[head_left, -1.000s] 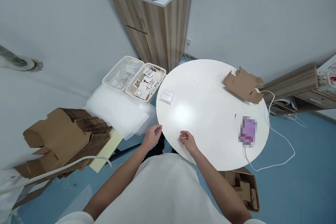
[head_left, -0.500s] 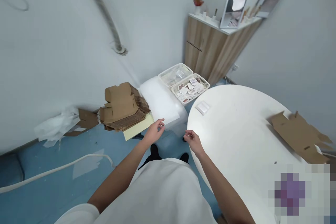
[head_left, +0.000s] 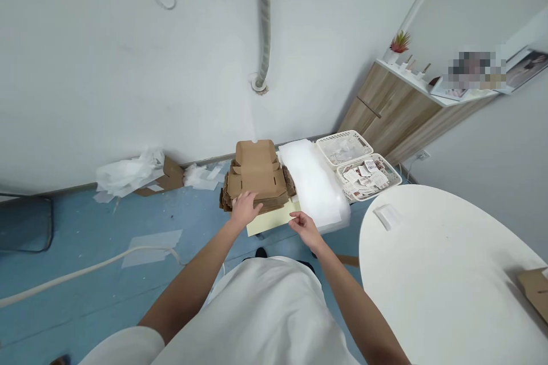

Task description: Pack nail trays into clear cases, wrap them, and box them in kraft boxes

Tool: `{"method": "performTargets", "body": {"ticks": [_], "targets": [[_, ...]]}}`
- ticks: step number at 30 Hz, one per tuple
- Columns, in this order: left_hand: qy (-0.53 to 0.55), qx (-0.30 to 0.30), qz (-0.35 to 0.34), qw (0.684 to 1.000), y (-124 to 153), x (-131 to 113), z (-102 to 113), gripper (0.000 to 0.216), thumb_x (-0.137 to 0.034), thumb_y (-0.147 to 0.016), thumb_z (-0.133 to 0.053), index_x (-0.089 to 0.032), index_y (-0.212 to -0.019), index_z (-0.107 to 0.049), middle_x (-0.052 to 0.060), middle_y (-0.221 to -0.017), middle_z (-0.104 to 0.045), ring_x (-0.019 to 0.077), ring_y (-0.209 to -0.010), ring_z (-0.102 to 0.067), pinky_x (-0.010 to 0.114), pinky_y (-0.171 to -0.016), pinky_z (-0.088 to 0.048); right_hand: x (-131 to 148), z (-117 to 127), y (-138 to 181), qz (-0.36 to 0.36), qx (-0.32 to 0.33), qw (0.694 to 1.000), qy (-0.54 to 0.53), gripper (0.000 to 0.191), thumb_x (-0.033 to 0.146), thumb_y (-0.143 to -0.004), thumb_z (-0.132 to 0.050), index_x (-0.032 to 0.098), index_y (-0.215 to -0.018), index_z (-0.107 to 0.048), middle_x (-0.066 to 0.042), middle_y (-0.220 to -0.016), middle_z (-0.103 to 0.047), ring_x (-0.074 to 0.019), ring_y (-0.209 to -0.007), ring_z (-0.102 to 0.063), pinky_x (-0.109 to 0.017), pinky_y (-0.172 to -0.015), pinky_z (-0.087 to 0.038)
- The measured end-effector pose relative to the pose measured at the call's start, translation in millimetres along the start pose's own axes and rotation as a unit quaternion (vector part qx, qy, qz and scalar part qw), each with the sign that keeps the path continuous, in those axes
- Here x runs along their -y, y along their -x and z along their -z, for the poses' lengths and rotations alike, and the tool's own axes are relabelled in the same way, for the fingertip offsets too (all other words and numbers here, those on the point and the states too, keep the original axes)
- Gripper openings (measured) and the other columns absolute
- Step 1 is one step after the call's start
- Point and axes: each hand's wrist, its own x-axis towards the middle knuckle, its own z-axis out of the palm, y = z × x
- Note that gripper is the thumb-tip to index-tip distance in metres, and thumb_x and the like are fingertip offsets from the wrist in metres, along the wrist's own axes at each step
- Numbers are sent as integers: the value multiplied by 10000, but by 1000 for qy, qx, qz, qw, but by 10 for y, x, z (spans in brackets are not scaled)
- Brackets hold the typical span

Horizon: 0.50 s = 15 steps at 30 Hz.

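Note:
A stack of flat, unfolded brown cardboard boxes lies in front of me on a pale yellow board. My left hand is at the near left edge of the stack, its fingers spread over the top cardboard. Whether it grips the sheet does not show. My right hand hovers by the right end of the yellow board, fingers loosely bent and nothing in them. Just beyond it is a pile of white foam sheets.
Two white baskets stand behind the foam, one holding clear bags, the other printed cards. On the round white table at right lies a small white packet. A pale hose crosses the blue floor.
My view has turned left, bringing the cardboard stack before me. My left hand has reached the stack's near edge, and my right hand has moved from the table's edge to the yellow board.

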Motion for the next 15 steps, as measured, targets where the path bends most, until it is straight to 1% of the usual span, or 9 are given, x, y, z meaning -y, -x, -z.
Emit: {"method": "performTargets", "body": {"ticks": [2, 5, 7, 10, 12, 15], "targets": [[2, 19, -9, 1000, -80, 84, 34, 358, -386, -780, -483, -203, -1083, -537, 105, -1093, -577, 289, -1028, -508, 454, -866, -353, 32, -171, -113, 3, 6, 998, 56, 306, 352, -695, -579, 190, -953, -549, 0, -743, -587, -127, -687, -547, -285, -675, -445], [10, 37, -15, 999, -201, 113, 33, 388, -423, -772, -495, -205, -1091, -538, 109, -1062, -595, 297, -1008, -519, 452, -852, -355, 109, -287, -262, 21, -34, 984, 175, 304, 322, -699, -567, 204, -979, -560, -49, -945, -603, -174, -856, -564, -340, -752, -453], [23, 49, -9, 999, -270, 110, -5, 388, -429, -768, -502, -200, -1078, -548, 110, -1051, -599, 305, -1001, -519, 459, -839, -361, 177, -300, -350, 51, -54, 964, 256, 312, 307, -712, -551, 221, -1012, -557, -65, -1083, -565, -207, -1004, -523, -385, -824, -434], [56, 60, 10, 997, -342, 128, -92, 372, -413, -762, -520, -196, -1061, -560, 108, -1050, -595, 308, -1011, -510, 449, -822, -378, 276, -296, -475, 102, -50, 926, 361, 340, 284, -723, -547, 221, -1058, -544, -88, -1243, -462, -237, -1169, -408, -431, -933, -368], [77, 64, 22, 995, -367, 166, -144, 377, -405, -750, -541, -195, -1063, -564, 109, -1056, -590, 304, -1024, -503, 423, -812, -393, 315, -298, -567, 128, -42, 902, 410, 370, 270, -731, -544, 214, -1097, -525, -100, -1311, -389, -250, -1221, -345, -443, -970, -333], [101, 70, 29, 992, -385, 235, -181, 393, -415, -742, -553, -190, -1064, -570, 110, -1064, -584, 288, -1013, -516, 381, -792, -412, 315, -302, -718, 152, -33, 879, 451, 390, 258, -752, -517, 203, -1137, -500, -114, -1345, -333, -264, -1248, -295, -458, -974, -324]]}}
